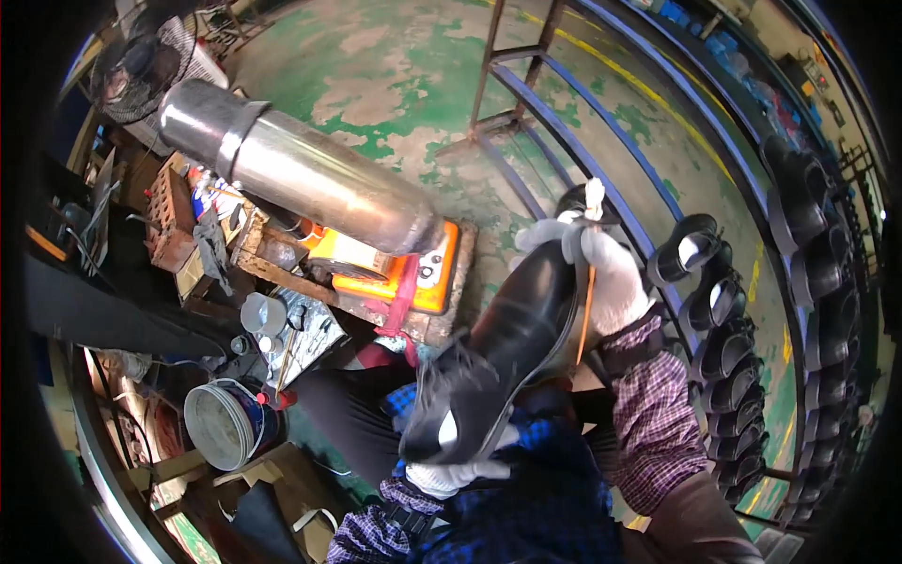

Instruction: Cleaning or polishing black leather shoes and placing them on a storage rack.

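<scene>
A black leather lace-up shoe (522, 305) lies across my lap, its toe pointing up and away and its laces loose. My left hand (456, 475), in a white glove, grips the shoe at its heel end; the shoe hides part of the fingers. At the toe, my gloved right hand (615, 277) closes around a thin wooden stick (584, 324) with a white wad at its upper end. Some fingers of this hand also touch the shoe's toe. Behind them, another dark shoe (571, 200) shows in part on the rack.
On my right runs a blue metal rack (554, 94) with several black shoes (728, 348). To the left, a large metal cylinder (319, 174) rests over an orange machine (437, 282). Nearer are a plastic cup (263, 315) and a bucket (218, 428). A fan (141, 66) stands far left.
</scene>
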The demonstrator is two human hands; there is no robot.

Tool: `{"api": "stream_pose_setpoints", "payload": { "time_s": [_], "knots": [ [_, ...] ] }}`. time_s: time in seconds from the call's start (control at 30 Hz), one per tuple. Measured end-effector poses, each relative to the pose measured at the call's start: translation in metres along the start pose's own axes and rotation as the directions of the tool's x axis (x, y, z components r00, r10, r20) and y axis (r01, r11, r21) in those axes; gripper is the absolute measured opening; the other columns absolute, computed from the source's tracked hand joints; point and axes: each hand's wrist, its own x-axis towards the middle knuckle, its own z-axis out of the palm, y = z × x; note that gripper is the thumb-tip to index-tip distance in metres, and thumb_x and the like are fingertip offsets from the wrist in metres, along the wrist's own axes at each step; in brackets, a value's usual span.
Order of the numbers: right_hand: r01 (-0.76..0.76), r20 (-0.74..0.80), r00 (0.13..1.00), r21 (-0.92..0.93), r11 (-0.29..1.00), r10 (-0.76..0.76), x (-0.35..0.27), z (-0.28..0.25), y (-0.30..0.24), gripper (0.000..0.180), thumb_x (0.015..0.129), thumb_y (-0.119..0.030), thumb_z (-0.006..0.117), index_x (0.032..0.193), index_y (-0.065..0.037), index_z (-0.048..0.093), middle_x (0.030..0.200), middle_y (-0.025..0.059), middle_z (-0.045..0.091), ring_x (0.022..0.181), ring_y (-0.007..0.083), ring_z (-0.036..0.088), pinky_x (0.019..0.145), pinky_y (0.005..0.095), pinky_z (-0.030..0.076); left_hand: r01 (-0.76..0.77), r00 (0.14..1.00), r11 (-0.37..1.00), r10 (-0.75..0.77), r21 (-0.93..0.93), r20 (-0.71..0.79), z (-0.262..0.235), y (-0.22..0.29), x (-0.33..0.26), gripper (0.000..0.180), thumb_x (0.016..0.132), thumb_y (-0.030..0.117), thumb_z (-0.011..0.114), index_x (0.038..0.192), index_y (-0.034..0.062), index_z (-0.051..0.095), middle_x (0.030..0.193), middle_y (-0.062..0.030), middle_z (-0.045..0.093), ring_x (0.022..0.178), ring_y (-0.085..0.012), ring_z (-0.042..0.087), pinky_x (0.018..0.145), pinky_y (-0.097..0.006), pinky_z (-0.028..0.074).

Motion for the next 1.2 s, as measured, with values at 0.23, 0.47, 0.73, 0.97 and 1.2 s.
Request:
{"api": "stream_pose_setpoints", "payload": {
  "time_s": [0.23, 0.47, 0.73, 0.97, 1.2],
  "knots": [
    [0.119, -0.469, 0.856, -0.23, 0.966, -0.217, -0.109, -0.029, -0.005, 0.045, 0.088, -0.03, 0.067, 0.113, 0.006, 0.058, 0.108, 0.0163, 0.062, 0.093, 0.0292, 0.064, 0.089, 0.0453, 0.051, 0.202, 0.976, 0.932, -0.164, 0.302, -0.145, -0.026, 0.008, -0.012, 0.066, 0.091, 0.033, 0.056, 0.144, -0.0001, 0.035, 0.142, -0.0269, 0.041, 0.125, -0.042, 0.049, 0.102, -0.062, 0.041],
    [0.271, -0.461, 0.839, -0.106, 0.957, -0.289, -0.277, 0.011, -0.024, 0.035, 0.084, -0.008, 0.068, 0.112, -0.004, 0.048, 0.12, 0.0207, 0.059, 0.099, 0.0271, 0.065, 0.084, 0.0361, 0.053, 0.226, 0.974, 0.526, -0.144, 0.82, -0.177, 0.002, -0.03, 0.041, 0.072, 0.076, 0.02, 0.061, 0.141, -0.0002, 0.041, 0.14, -0.0184, 0.048, 0.127, -0.0327, 0.049, 0.107, -0.045, 0.041],
    [-0.208, -0.753, 0.616, -0.438, 0.875, -0.231, -0.375, 0.018, 0.055, 0.061, 0.079, -0.016, 0.072, 0.132, -0.001, 0.048, 0.121, 0.013, 0.06, 0.106, 0.02, 0.06, 0.094, 0.0326, 0.047, 0.476, 0.875, 0.298, -0.256, 0.827, -0.411, -0.004, -0.131, 0.089, 0.102, 0.061, -0.008, 0.058, 0.153, 0.0195, 0.023, 0.146, -0.0128, 0.043, 0.126, -0.0297, 0.05, 0.088, -0.036, 0.053],
    [0.352, -0.801, 0.456, -0.239, 0.905, -0.388, -0.425, 0.023, 0.022, 0.042, 0.081, 0.004, 0.055, 0.123, 0.007, 0.053, 0.118, 0.0129, 0.061, 0.095, 0.0159, 0.062, 0.085, 0.0268, 0.048, 0.52, 0.831, 0.166, -0.325, 0.838, -0.452, -0.025, -0.165, 0.092, 0.103, 0.062, -0.015, 0.053, 0.155, 0.015, 0.02, 0.148, -0.0127, 0.041, 0.131, -0.0284, 0.046, 0.106, -0.04, 0.038],
    [0.016, -0.778, 0.596, -0.235, 0.972, -0.198, -0.465, 0.024, 0.033, 0.016, 0.081, -0.005, 0.067, 0.096, -0.001, 0.07, 0.119, 0.0157, 0.062, 0.084, 0.0189, 0.066, 0.079, 0.0291, 0.051, 0.592, 0.783, 0.148, -0.335, 0.792, -0.523, -0.05, -0.207, 0.101, 0.092, 0.073, -0.003, 0.062, 0.154, 0.0089, 0.021, 0.15, -0.0127, 0.039, 0.134, -0.0261, 0.042, 0.111, -0.039, 0.032]
  ]
}}
